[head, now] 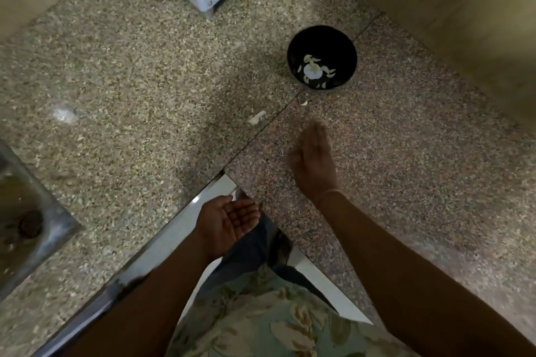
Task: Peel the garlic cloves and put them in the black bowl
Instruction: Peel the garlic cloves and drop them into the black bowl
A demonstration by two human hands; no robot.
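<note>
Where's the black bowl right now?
In the head view the black bowl sits on the counter at upper right, beyond the right hand, with a small garlic piece just before it.

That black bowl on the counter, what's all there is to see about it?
The black bowl is round, deep and glossy, plain dark all over; its material is hard to tell. It stands upright on the speckled stone counter, beside the seam between two slabs. Pale garlic pieces lie in a small heap at its bottom. Nothing else touches it.
</note>
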